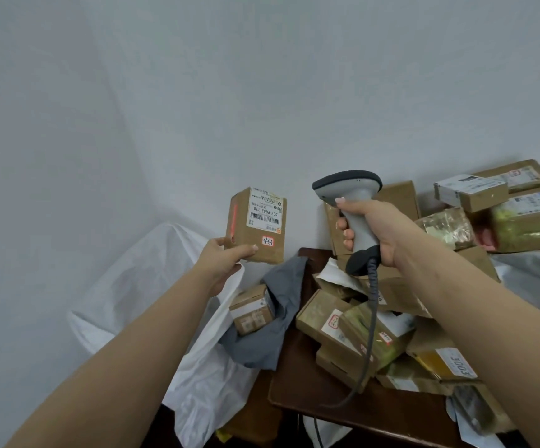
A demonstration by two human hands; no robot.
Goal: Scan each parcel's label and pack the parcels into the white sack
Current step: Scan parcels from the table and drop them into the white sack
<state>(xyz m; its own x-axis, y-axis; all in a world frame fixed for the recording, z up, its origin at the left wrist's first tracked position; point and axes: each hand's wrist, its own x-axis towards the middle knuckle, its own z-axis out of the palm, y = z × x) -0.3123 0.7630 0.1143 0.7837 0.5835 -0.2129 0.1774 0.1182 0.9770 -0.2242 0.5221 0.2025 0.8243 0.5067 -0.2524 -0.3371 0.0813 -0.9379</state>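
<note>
Scanning is the step in hand: the left hand pinches the lower corner of a small cardboard parcel, raised above the white sack just off the table's left edge, label facing the scanner. The right hand grips the scanner's handle, arm outstretched over the parcel heap. A red glow falls on the box's side face, so I judge the next move needs aim shifted onto the barcode, then a drop into the sack

Soft even light; wide-angle edge bending
</note>
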